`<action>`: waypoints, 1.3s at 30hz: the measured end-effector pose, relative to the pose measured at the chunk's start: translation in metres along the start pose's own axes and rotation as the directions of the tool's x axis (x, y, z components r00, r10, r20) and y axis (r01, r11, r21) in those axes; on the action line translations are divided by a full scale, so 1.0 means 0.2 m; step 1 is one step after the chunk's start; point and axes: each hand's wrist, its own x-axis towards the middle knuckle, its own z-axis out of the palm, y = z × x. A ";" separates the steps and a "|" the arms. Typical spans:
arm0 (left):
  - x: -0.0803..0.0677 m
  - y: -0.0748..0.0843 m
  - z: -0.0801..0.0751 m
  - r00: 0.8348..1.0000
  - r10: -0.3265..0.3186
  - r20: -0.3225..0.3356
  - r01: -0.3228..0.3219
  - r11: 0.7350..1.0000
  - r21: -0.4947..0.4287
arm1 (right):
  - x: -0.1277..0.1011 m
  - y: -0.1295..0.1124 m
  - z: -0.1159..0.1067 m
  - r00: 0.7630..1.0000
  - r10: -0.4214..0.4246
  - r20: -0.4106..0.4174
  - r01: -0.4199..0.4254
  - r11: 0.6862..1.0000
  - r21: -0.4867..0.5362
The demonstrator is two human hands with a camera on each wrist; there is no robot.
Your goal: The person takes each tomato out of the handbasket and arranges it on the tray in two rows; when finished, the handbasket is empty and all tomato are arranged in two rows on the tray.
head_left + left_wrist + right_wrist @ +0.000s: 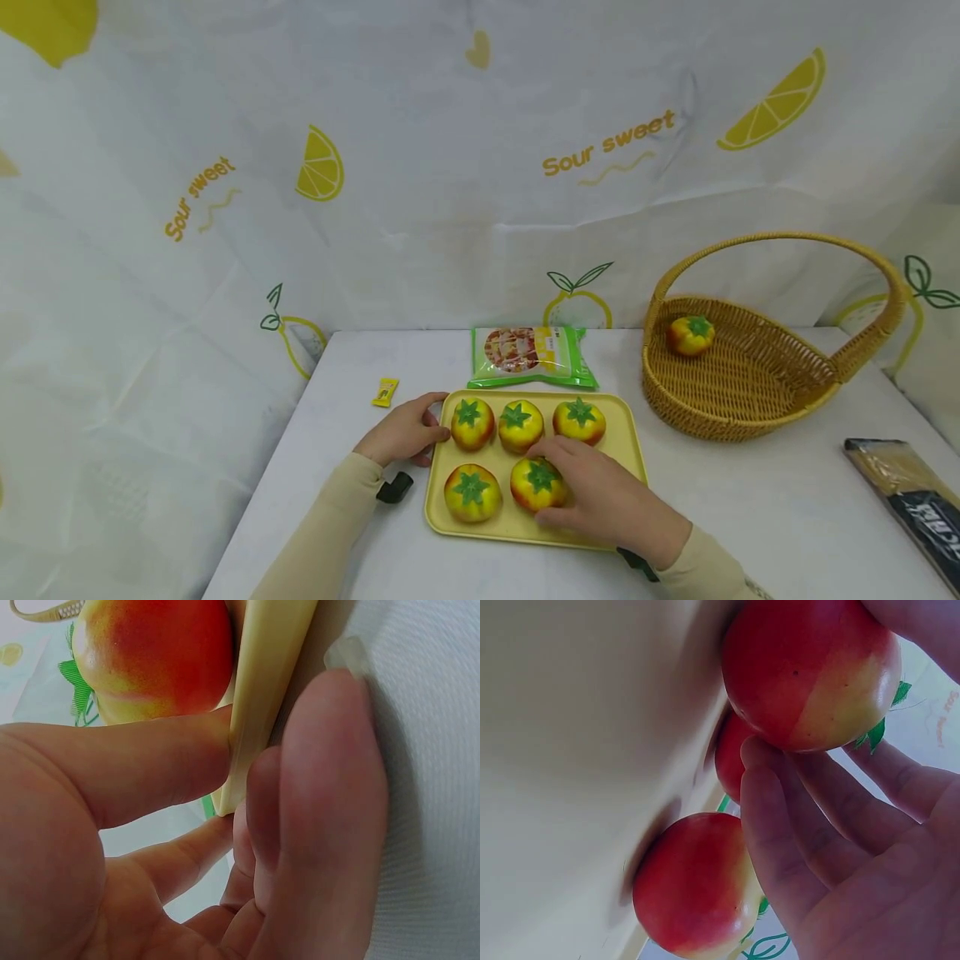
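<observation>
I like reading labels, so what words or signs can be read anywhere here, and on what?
"Sour sweet": on the backdrop cloth, printed twice, left and right.
Green snack bag: print too small to read.
Small yellow packet: unreadable.
Dark packet at right: white lettering, blurred.

Both forearms, in beige sleeves, reach forward from the lower edge of the head view, each with a dark band at the wrist. The left hand (405,431) lies palm down, its thumb above and its fingers (330,795) curled below, closed in a pinching grip; the index finger carries a long nail. The right hand (600,497) angles in from the right, back uppermost, its fingers (780,825) bent and its thumb opposite them, closed in a rounded grip.
</observation>
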 end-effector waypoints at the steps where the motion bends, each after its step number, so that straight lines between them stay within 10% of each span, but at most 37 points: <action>1: 0.00 0.00 0.00 1.000 0.000 0.001 0.000 1.000 -0.001 | 0.00 0.00 0.00 1.000 0.001 0.003 -0.001 1.000 0.001; 39: 0.01 -0.01 0.00 1.000 0.007 0.000 -0.007 1.000 0.014 | 0.00 0.00 -0.01 0.999 0.002 0.040 -0.002 1.000 0.015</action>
